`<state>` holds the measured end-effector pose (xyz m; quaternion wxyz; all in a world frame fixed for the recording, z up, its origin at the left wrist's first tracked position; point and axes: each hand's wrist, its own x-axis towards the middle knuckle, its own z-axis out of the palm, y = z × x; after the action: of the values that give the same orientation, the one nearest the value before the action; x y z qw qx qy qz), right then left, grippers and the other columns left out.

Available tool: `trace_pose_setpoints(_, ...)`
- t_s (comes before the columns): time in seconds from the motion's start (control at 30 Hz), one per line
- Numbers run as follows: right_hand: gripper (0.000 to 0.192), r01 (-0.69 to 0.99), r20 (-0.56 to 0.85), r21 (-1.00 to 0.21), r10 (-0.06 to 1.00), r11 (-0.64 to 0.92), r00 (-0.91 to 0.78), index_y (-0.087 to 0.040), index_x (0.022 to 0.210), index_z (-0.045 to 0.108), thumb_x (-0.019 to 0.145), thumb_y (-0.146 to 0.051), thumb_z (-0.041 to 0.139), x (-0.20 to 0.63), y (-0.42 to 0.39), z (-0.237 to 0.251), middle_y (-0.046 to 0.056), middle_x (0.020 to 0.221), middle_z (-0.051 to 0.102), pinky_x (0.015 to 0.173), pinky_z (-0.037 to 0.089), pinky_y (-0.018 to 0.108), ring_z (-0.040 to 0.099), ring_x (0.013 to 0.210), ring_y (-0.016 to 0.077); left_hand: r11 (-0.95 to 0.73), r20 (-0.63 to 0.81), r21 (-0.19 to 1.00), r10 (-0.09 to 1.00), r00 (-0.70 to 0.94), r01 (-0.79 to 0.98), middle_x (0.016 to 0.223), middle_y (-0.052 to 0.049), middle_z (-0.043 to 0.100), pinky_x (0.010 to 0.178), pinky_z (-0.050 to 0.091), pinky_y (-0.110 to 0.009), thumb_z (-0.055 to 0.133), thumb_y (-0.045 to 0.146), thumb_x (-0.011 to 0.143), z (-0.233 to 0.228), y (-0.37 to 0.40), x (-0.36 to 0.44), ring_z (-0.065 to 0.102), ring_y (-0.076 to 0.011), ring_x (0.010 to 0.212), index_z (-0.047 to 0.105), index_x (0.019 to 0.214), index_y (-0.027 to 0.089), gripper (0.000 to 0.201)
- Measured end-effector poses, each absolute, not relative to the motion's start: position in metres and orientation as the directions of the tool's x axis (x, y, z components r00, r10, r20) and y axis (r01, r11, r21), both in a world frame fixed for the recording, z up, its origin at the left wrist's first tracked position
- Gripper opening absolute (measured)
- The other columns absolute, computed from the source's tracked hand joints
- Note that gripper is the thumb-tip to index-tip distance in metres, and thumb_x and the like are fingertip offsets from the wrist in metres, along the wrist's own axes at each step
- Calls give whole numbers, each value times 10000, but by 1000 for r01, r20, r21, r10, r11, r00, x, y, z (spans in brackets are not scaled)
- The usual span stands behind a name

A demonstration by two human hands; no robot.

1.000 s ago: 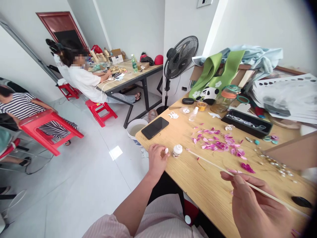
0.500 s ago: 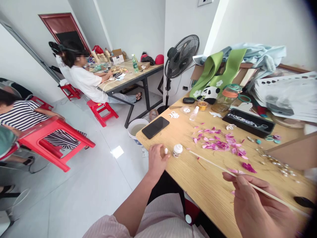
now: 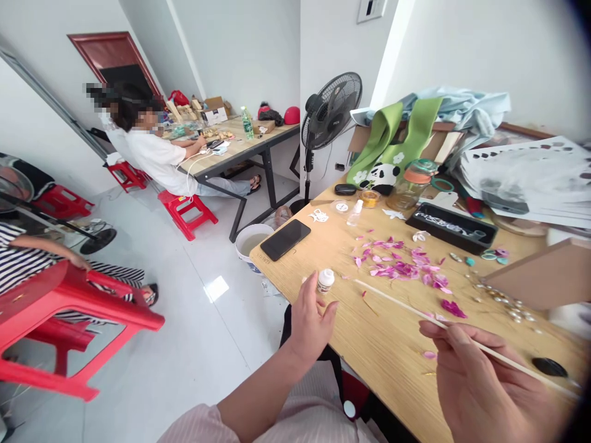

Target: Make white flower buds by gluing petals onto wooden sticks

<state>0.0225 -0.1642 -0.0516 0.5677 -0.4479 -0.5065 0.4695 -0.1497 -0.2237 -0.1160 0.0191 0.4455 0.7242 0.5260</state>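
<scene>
My right hand (image 3: 480, 384) pinches a long thin wooden stick (image 3: 397, 303) that slants up and left over the wooden table (image 3: 383, 351). My left hand (image 3: 310, 321) hovers at the table's near edge with fingers spread, holding nothing, just short of a small white bottle (image 3: 325, 280). Scattered pink petals (image 3: 401, 266) lie beyond the stick's tip.
A black phone (image 3: 286, 239), a black tray (image 3: 450, 226), a jar (image 3: 412, 184), green panda fabric (image 3: 392, 144) and papers (image 3: 526, 178) crowd the table. A fan (image 3: 330, 114) and white bucket (image 3: 252, 240) stand beside it. People sit at another table (image 3: 231, 151); a red stool (image 3: 69, 307) is at left.
My left hand let go of the small white cap by the bottle, lifted off the table edge and opened. The view shifted, and the red stool at left moved nearer.
</scene>
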Motion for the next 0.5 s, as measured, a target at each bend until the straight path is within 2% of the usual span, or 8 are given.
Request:
trace_pose_setpoints(0.1, 187, -165, 97, -980, 991, 111, 91, -218, 814, 644, 785, -386, 720, 27, -165, -48, 31, 796, 646, 714, 465, 355, 617, 916, 247, 78, 381, 819, 667, -640, 568, 1262, -145, 594, 756, 579, -358, 640, 213, 841, -116, -216, -145, 613, -131, 681, 308, 1441, 209, 686)
trace_pose_setpoints(0.2, 192, -196, 58, -978, 994, 76, 96, -219, 809, 649, 763, -381, 742, 30, -165, -46, 24, 799, 637, 698, 463, 344, 610, 892, 233, 121, 324, 844, 662, -676, 523, 1319, -167, 573, 818, 565, -390, 615, 206, 855, -116, -212, -146, 629, -144, 701, 323, 1438, 192, 652)
trace_pose_setpoints(0.4, 180, -296, 13, -955, 998, 32, 65, -217, 813, 669, 744, -347, 773, 33, -164, -47, 11, 815, 621, 687, 447, 278, 586, 898, 185, 170, 253, 864, 667, -701, 474, 1299, -157, 605, 906, 512, -435, 544, 169, 869, -115, -203, -148, 659, -238, 950, 428, 1380, 169, 524)
trace_pose_setpoints(0.5, 191, -332, -30, -943, 998, -10, 55, -212, 807, 679, 726, -347, 788, 34, -162, -45, 7, 846, 617, 684, 444, 242, 589, 882, 158, 158, 190, 902, 691, -697, 402, 1239, -132, 646, 846, 509, -406, 580, 165, 833, -108, -201, -145, 642, -195, 800, 499, 1319, 183, 493)
